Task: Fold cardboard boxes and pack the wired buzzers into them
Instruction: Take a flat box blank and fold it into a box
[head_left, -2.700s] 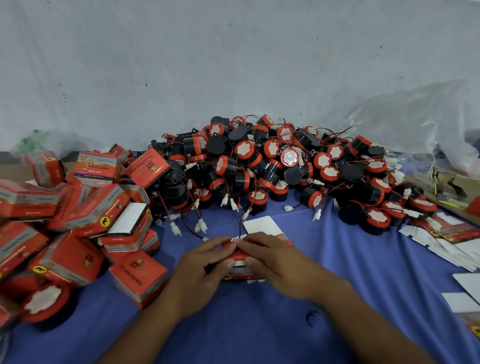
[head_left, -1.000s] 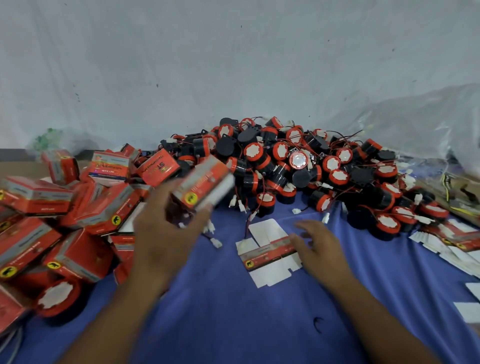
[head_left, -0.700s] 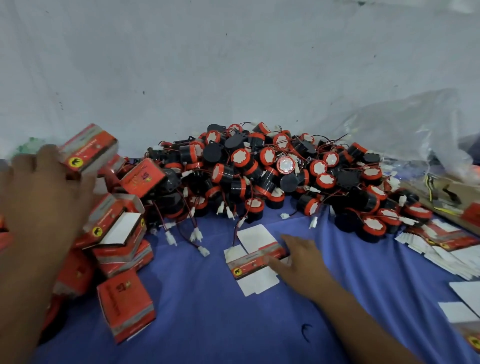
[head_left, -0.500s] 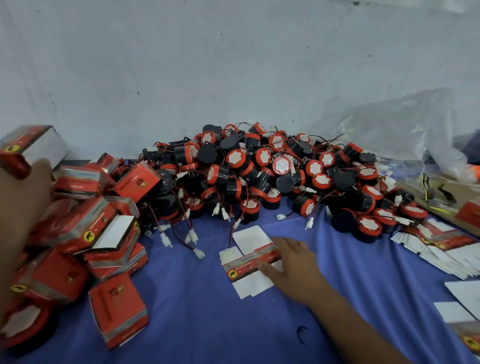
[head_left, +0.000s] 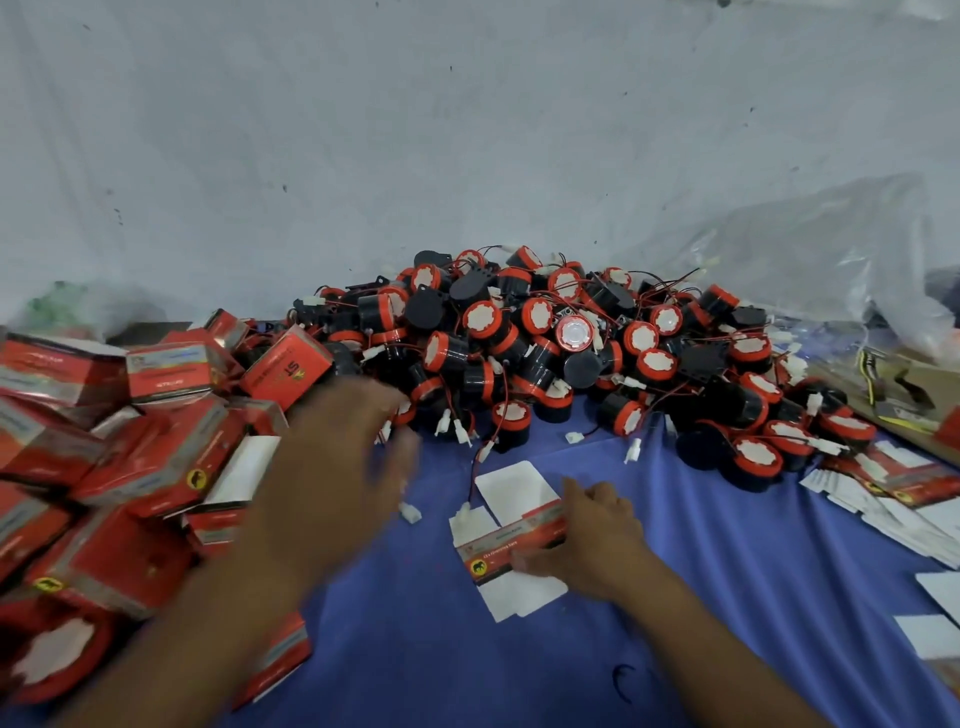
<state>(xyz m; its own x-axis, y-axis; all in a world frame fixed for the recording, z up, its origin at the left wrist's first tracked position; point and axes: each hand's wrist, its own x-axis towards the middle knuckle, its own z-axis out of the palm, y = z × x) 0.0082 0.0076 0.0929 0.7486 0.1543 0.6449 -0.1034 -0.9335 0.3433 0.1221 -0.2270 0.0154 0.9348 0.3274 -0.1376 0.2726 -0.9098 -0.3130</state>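
Near the middle of the table (head_left: 727, 597), the thumb and fingers of the right hand (head_left: 597, 540) pinch a flat box (head_left: 493, 556) that lies on the blue cloth. Just to its left the blurry left hand (head_left: 332, 467) hangs with loose, wide fingers, holding nothing. Buzzers (head_left: 545, 338) are heaped by the back edge, and folded boxes (head_left: 156, 457) pile along the left edge.

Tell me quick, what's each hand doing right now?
Left hand: open, blurred, holding nothing.
Right hand: on the flat box; grip cannot be told.
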